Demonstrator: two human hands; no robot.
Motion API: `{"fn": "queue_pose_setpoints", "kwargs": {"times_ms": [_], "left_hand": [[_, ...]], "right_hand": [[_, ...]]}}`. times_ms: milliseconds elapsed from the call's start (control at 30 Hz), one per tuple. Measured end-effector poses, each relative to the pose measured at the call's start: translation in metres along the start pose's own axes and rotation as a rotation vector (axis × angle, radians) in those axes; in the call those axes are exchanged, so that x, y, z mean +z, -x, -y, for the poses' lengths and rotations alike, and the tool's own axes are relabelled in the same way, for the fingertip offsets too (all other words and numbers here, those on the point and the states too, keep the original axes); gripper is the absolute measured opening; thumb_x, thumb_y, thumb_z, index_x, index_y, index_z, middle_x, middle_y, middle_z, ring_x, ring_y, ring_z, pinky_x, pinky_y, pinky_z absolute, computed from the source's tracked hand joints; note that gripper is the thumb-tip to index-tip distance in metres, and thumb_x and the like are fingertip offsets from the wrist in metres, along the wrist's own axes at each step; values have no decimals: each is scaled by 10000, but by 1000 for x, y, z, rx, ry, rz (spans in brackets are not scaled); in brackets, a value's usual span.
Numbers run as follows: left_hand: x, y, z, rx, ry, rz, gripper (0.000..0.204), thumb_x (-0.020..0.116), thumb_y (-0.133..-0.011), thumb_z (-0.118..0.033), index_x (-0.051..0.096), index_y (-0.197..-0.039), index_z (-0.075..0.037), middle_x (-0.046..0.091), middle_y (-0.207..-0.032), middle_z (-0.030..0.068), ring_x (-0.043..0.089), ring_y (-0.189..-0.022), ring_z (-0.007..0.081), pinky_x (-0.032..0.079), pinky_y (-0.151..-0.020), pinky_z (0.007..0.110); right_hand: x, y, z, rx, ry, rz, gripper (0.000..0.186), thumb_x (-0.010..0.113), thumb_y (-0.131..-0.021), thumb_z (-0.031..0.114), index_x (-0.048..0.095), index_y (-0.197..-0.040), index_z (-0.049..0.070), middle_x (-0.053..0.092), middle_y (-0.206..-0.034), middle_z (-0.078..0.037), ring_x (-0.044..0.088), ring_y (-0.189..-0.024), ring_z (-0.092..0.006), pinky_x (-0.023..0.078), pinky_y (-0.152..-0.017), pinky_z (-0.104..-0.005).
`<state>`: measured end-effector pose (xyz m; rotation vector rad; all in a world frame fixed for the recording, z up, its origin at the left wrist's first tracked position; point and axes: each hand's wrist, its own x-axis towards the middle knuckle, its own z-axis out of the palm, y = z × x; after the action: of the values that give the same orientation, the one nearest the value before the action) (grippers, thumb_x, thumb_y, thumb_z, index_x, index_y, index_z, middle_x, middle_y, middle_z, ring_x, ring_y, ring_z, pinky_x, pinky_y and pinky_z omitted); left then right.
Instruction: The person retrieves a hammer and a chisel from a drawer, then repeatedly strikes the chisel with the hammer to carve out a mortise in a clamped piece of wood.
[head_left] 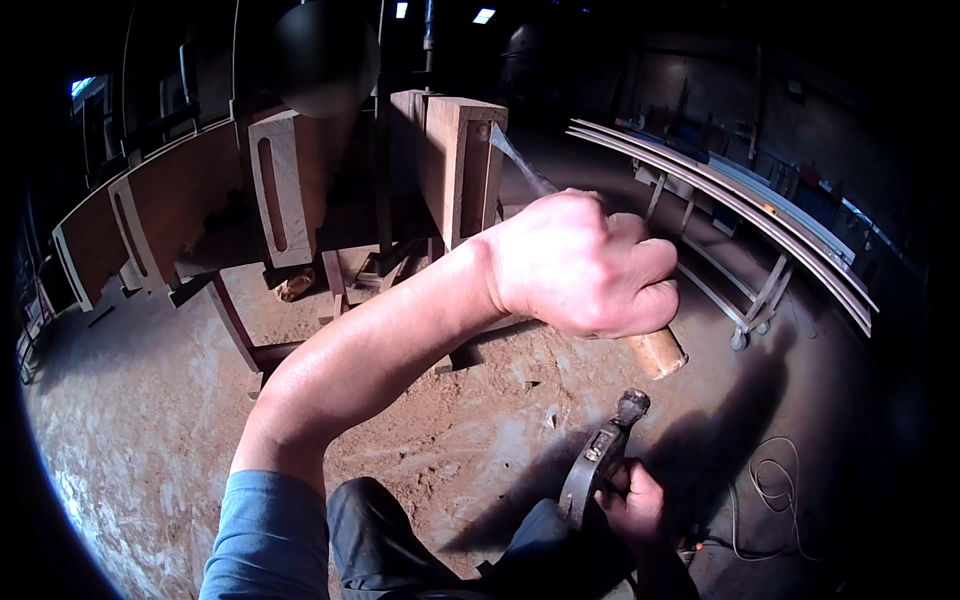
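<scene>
My left hand (590, 265) is closed round the wooden handle (658, 353) of a chisel. The chisel's metal blade (522, 163) points up and away, its tip at the upper end of a long slot (474, 190) in the end of a thick wooden beam (450, 150). Whether the tip bites into the wood I cannot tell. Lower right, my right hand (634, 500) grips a claw hammer (597, 455), held low near my knee. Its head is raised toward the chisel's butt but apart from it. The hammer's handle is mostly hidden.
More slotted wooden beams (281, 190) stand in a row to the left, on wooden supports (232, 325). At the right, long boards (720, 200) lie on a wheeled cart (745, 320). A cable (775, 490) loops over the floor. Sawdust and chips (430, 440) litter the ground.
</scene>
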<state>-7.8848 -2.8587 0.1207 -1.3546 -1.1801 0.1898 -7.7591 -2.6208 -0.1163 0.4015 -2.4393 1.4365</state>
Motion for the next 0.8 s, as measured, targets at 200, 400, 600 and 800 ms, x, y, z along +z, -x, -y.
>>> {"fn": "queue_pose_setpoints", "kwargs": {"times_ms": [200, 400, 600, 800], "left_hand": [[5, -1, 4, -5, 9, -61, 177, 656, -637, -177, 509, -719, -125, 395, -646, -18, 466, -509, 107, 338, -370, 260], [6, -12, 11, -77, 2, -110, 190, 652, -661, -171, 471, -694, -123, 406, -644, -2, 501, -510, 123, 367, -367, 276], [1, -13, 10, -93, 56, -129, 213, 653, -658, -173, 447, -674, -119, 401, -639, 7, 502, -497, 134, 362, -361, 287], [-9, -12, 17, -111, 81, -160, 252, 667, -646, -204, 432, -654, -112, 395, -637, 20, 502, -490, 159, 366, -361, 302]], "right_hand": [[0, -2, -16, -57, -139, -64, 367, 843, -802, 234, 626, -990, 6, 653, -821, -20, 593, -762, -84, 513, -735, -270], [-6, -11, -4, -140, -186, -243, 668, 814, -784, 569, 617, -1051, -10, 630, -861, 5, 568, -777, -84, 500, -729, -267], [-35, -32, -12, -196, -1017, -55, 416, 685, -934, 305, 520, -1096, -40, 587, -811, -88, 606, -699, -196, 510, -598, -291], [-22, -54, 43, -572, -397, -154, 666, 717, -840, 625, 493, -1025, 26, 508, -713, -28, 551, -624, -163, 474, -573, -284]]}}
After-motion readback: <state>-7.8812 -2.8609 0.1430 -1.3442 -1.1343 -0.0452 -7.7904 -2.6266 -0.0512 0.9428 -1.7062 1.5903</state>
